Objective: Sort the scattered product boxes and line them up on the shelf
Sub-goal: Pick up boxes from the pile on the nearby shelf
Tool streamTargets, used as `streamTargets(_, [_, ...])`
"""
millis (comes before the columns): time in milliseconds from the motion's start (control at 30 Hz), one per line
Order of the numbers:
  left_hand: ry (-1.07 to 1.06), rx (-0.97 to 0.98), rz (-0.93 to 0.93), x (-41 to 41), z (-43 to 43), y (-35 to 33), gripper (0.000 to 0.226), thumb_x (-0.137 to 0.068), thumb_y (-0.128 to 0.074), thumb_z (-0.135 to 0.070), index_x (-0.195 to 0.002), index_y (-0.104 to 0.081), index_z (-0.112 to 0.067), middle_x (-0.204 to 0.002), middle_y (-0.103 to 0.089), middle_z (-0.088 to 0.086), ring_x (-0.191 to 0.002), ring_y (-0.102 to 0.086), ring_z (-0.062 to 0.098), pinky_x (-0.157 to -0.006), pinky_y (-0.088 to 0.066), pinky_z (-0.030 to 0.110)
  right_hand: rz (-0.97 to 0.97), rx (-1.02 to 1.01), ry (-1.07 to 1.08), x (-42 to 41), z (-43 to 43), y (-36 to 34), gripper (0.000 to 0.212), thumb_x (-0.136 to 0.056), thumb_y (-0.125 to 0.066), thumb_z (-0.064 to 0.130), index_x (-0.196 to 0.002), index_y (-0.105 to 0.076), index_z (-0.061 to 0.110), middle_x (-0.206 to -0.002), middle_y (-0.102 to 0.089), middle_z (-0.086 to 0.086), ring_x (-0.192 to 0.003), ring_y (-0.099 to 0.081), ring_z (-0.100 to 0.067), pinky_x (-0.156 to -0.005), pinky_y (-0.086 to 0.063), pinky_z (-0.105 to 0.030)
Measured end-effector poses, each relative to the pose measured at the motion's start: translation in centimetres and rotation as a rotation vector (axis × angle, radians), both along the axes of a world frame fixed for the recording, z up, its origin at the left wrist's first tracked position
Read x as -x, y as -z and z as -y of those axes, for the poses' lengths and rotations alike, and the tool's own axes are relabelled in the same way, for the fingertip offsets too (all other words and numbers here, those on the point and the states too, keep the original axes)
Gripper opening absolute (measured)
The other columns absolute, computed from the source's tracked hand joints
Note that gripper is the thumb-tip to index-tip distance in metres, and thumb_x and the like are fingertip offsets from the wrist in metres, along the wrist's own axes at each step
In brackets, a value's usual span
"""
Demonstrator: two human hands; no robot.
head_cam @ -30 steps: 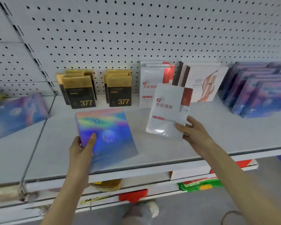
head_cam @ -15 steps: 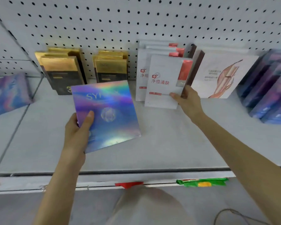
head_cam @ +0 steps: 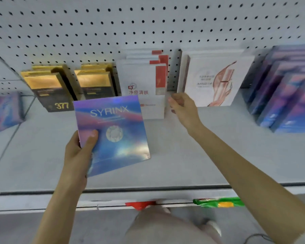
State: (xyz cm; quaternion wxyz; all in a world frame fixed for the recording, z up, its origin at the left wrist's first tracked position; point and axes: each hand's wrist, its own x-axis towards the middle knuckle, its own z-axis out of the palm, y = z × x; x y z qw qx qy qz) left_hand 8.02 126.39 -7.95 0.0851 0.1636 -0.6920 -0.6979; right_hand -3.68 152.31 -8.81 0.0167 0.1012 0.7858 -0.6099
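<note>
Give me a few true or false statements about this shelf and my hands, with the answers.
1. The left hand grips the SYRINX box. True.
2. The gold-and-black boxes stand right of the white-and-red boxes. False: they stand to their left.
3. The white-and-red boxes stand upright by the pegboard. True.
4. The right hand holds a purple box. False: it is by the white-and-red boxes; the purple boxes stand far right.

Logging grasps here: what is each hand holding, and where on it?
Left hand grips the SYRINX box at its lower left corner, thumb on front. Right hand holds nothing.
</note>
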Motion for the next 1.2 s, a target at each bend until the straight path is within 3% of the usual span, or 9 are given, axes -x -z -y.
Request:
streamTargets(100, [0.035,-0.011,-0.021,-0.5,-5.9,-0.6,0.049,-0.062,-0.073,-0.061,-0.096,-0.068,-0.026,-0.091,-0.074,-0.008,-0.082,-0.068,0.011,-0.07,-0.057,0.024,0.139,0.391,-0.092,-3.7,-4.5,-2.3,0.029,-0.096,-0.054,0.03,-0.116,-0.057,0.008,-0.105,-0.066,-0.008,-0.099,-0.066,-0.025,-0.086,-0.055,-0.034])
streamTargets(167, [0.067,-0.05,-0.041,-0.6,-11.3,-0.4,0.046,-0.06,-0.07,-0.059,-0.094,-0.069,-0.028,-0.09,-0.074,-0.009,-0.08,-0.068,0.008,-0.069,-0.057,0.023,0.2,0.454,-0.242,-6.9,-8.7,-2.8,0.034,-0.096,-0.054,0.031,-0.121,-0.057,0.009,-0.106,-0.068,-0.009,-0.093,-0.068,-0.023,-0.083,-0.056,-0.034])
streamTargets(300, [0.156,-0.094,-0.028,-1.6,-24.3,0.4,0.02,-0.081,-0.065,-0.032,-0.097,-0.066,-0.022,-0.092,-0.074,-0.007,-0.087,-0.066,0.011,-0.075,-0.055,0.023,0.114,0.226,-0.214,-12.0,-19.8,-2.0,0.035,-0.084,-0.072,0.013,-0.116,-0.059,0.021,-0.103,-0.067,-0.015,-0.079,-0.065,-0.015,-0.066,-0.053,-0.022])
streamTargets(400, [0.313,-0.013,-0.07,-1.9,-33.2,-0.2,0.028,-0.076,-0.068,-0.031,-0.1,-0.064,-0.017,-0.09,-0.073,-0.006,-0.082,-0.064,0.004,-0.071,-0.051,0.017,0.026,0.119,-0.099,-14.0,-28.7,-1.8,0.042,-0.078,-0.073,-0.003,-0.114,-0.059,0.013,-0.088,-0.063,-0.015,-0.059,-0.058,-0.008,-0.054,-0.047,-0.017])
streamTargets(533, [0.436,0.413,-0.131,0.2,-40.7,-0.5,0.016,-0.076,-0.073,-0.039,-0.085,-0.062,-0.032,-0.075,-0.07,-0.018,-0.066,-0.063,-0.003,-0.062,-0.049,0.016,-0.107,0.002,0.086,-14.5,-36.7,-1.6,0.044,-0.071,-0.073,-0.013,-0.1,-0.058,0.017,-0.089,-0.068,-0.008,-0.063,-0.064,-0.005,-0.059,-0.05,-0.015])
streamTargets(667, [0.391,0.668,-0.118,2.1,-44.0,-0.7,0.026,-0.071,-0.071,-0.054,-0.085,-0.06,-0.036,-0.081,-0.069,-0.012,-0.072,-0.064,0.006,-0.068,-0.055,0.031,-0.197,-0.077,0.179,-13.3,-40.4,-1.5,0.032,-0.074,-0.077,-0.001,-0.093,-0.058,0.016,-0.084,-0.066,-0.001,-0.068,-0.062,-0.001,-0.062,-0.048,-0.01])
streamTargets(867, [0.295,0.672,-0.09,4.2,-46.3,-0.6,0.024,-0.079,-0.075,-0.027,-0.093,-0.055,-0.024,-0.083,-0.066,-0.008,-0.07,-0.061,0.004,-0.072,-0.054,0.029,-0.302,-0.141,0.22,-10.3,-40.9,-1.5,0.03,-0.078,-0.076,0.007,-0.087,-0.053,0.024,-0.077,-0.058,0.011,-0.068,-0.059,0.012,-0.059,-0.041,-0.002])
streamTargets(1100, [0.239,0.648,-0.035,5.2,-47.1,0.0,0.028,-0.083,-0.07,-0.036,-0.096,-0.048,-0.023,-0.087,-0.062,-0.01,-0.069,-0.057,-0.004,-0.062,-0.044,0.012,-0.302,-0.09,0.333,-7.9,-40.6,-0.2,0.036,-0.076,-0.08,0.015,-0.098,-0.051,0.018,-0.081,-0.057,0.008,-0.067,-0.055,-0.001,-0.064,-0.043,-0.009])
streamTargets(1200, [0.249,0.66,-0.026,5.1,-47.1,0.0,0.03,-0.083,-0.069,-0.039,-0.097,-0.046,-0.025,-0.089,-0.061,-0.009,-0.069,-0.058,-0.002,-0.066,-0.049,0.023,-0.291,-0.112,0.335,-7.8,-40.5,0.5,0.037,-0.076,-0.08,0.021,-0.099,-0.051,0.019,-0.084,-0.058,0.004,-0.072,-0.055,-0.01,-0.069,-0.044,-0.014])
